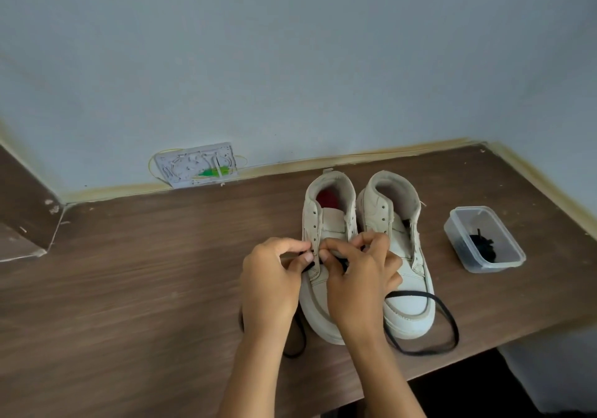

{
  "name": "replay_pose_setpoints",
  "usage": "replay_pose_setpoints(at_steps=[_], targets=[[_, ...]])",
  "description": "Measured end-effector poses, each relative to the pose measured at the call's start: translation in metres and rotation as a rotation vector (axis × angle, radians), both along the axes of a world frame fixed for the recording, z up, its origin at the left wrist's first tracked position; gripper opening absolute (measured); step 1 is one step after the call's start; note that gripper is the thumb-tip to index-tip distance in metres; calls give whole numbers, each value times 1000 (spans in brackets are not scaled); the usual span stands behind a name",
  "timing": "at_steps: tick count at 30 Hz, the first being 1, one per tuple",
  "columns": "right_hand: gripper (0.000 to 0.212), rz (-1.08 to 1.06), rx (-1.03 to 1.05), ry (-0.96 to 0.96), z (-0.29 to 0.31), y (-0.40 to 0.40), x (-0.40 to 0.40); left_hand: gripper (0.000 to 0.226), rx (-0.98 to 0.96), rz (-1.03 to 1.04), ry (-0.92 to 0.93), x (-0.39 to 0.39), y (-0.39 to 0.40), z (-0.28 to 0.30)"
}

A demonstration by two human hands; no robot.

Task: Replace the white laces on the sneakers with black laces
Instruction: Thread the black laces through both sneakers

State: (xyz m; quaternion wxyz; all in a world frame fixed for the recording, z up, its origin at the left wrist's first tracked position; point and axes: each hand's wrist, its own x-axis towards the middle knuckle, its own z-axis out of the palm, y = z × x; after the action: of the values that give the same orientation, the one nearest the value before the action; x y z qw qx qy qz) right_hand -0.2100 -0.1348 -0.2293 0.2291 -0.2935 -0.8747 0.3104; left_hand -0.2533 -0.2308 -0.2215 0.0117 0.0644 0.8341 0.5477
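Observation:
Two off-white high-top sneakers stand side by side on the wooden table, toes toward me. Both my hands work at the lower eyelets of the left sneaker (326,220). My left hand (274,275) pinches the black lace at the shoe's left eyelet row. My right hand (358,272) pinches the same black lace (445,314) over the tongue; its free length loops across the table in front of the right sneaker (407,304). Another stretch of lace trails left, below my left wrist. The right sneaker shows no lace in its upper eyelets.
A clear plastic container (513,256) with a bundled black lace (483,246) inside stands right of the sneakers. A white wall plate (197,165) with wires sits at the wall behind. The table's front edge (484,346) runs close below the right shoe.

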Motion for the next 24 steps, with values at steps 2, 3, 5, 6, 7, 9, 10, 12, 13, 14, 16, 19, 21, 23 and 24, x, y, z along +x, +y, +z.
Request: replay_pose_setpoints(at_steps=[2,3,5,6,7,9,10,12,13,14,16,19,21,23,24], targets=[[8,12,-11,14,0,0,0,15,-6,-8,3,-1,-1,0],[8,17,-23,22,0,1,1,15,-9,-14,4,-1,-2,1],[9,25,-44,30,0,2,3,14,-3,-25,-5,-1,-3,2],[10,31,-46,39,-1,4,4,13,5,-28,-11,0,-3,4],[12,39,-41,53,-1,5,6,12,10,-29,-13,1,-2,5],[18,68,-31,72,-3,6,11,11,0,-24,-2,3,-2,7],[22,89,-29,70,-4,6,15,11,-18,-21,5,4,-1,8],[27,129,-11,64,-4,2,24,12,-92,-15,24,6,1,11],[31,145,4,61,-5,0,30,11,-143,-13,44,7,3,13],[35,156,28,60,-5,-3,36,9,-191,-13,72,8,4,14],[46,144,85,75,-9,-8,47,4,-265,-25,129,8,8,13],[48,91,93,144,-15,-9,59,6,-304,-9,160,10,11,10],[37,155,86,190,-19,-8,63,11,-165,135,188,6,9,12],[29,230,80,205,-22,-7,65,21,55,403,208,-4,1,15],[29,249,71,208,-23,-7,65,27,149,535,222,-9,-5,16]])
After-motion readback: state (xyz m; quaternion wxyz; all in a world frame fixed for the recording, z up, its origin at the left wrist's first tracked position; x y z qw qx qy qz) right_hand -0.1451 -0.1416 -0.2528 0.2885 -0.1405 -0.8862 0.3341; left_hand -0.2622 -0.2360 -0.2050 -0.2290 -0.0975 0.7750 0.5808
